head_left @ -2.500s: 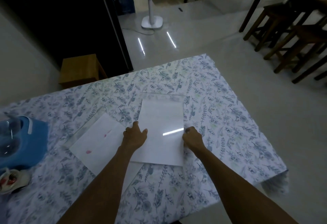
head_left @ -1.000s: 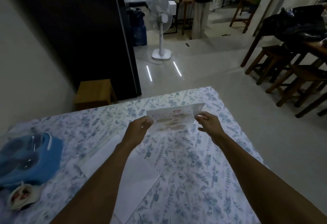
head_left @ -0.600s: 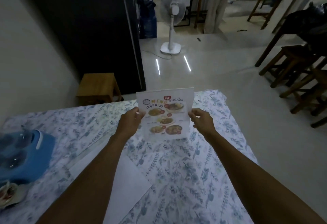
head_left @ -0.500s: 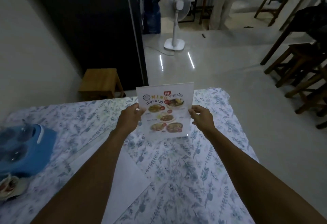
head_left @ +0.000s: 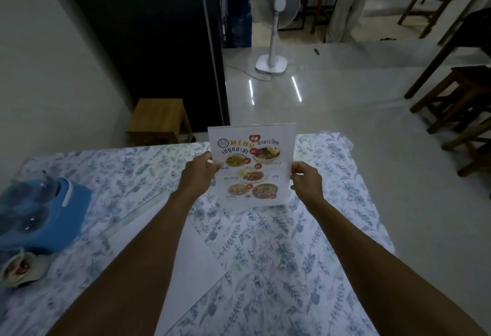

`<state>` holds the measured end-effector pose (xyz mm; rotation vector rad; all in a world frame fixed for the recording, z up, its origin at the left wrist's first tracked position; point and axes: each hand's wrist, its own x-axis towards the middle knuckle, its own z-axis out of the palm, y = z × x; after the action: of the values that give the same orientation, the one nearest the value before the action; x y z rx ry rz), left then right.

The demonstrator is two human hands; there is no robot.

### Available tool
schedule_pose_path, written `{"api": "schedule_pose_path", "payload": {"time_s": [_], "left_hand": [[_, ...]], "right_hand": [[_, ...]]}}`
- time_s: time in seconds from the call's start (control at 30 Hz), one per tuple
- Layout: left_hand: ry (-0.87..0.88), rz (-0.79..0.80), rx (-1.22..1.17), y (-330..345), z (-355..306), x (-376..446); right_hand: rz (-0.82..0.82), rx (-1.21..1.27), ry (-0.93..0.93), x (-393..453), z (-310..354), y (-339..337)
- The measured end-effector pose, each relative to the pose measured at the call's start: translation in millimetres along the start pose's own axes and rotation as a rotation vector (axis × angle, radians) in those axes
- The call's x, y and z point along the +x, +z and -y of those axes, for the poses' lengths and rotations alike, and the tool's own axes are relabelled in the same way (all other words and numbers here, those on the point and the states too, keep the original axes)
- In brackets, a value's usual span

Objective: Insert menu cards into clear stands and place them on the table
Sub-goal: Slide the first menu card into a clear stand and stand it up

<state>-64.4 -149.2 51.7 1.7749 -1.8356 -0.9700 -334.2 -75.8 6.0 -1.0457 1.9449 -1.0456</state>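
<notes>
A clear stand with a menu card [head_left: 252, 165] inside stands upright near the table's far edge, printed side facing me, showing food pictures and the word MENU. My left hand [head_left: 199, 173] grips its left edge and my right hand [head_left: 305, 179] grips its right edge. Its lower edge sits at or just above the floral tablecloth [head_left: 279, 256]; I cannot tell if it touches. Another white card [head_left: 180, 256] lies flat on the cloth under my left forearm, partly hidden.
A blue tray [head_left: 39, 216] with glasses and a small bowl [head_left: 18, 272] sit at the left edge. Beyond the table are a wooden stool [head_left: 159, 117], a white standing fan [head_left: 273, 43], dark stools at right [head_left: 457, 102], and a person's legs [head_left: 345, 6].
Both hands lifted the stand with the menu card off the cloth, turned it upright to face me, and hold it near the far edge; it has barely moved in the last half second.
</notes>
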Motion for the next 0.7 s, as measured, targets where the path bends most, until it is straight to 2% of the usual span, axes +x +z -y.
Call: {"api": "schedule_pose_path", "payload": {"time_s": [0.2, 0.43, 0.7], "left_hand": [[-0.004, -0.014, 0.024, 1.9, -5.2, -3.0], [0.007, -0.049, 0.042, 6.2, -2.7, 0.4], [0.042, -0.066, 0.090, 8.6, 2.0, 1.5]], "right_hand": [[-0.003, -0.138, 0.105, -11.8, -17.3, 16.8], [-0.018, -0.214, 0.033, -14.4, -13.3, 24.7], [-0.046, -0.242, 0.043, -16.7, -13.8, 27.9]]}}
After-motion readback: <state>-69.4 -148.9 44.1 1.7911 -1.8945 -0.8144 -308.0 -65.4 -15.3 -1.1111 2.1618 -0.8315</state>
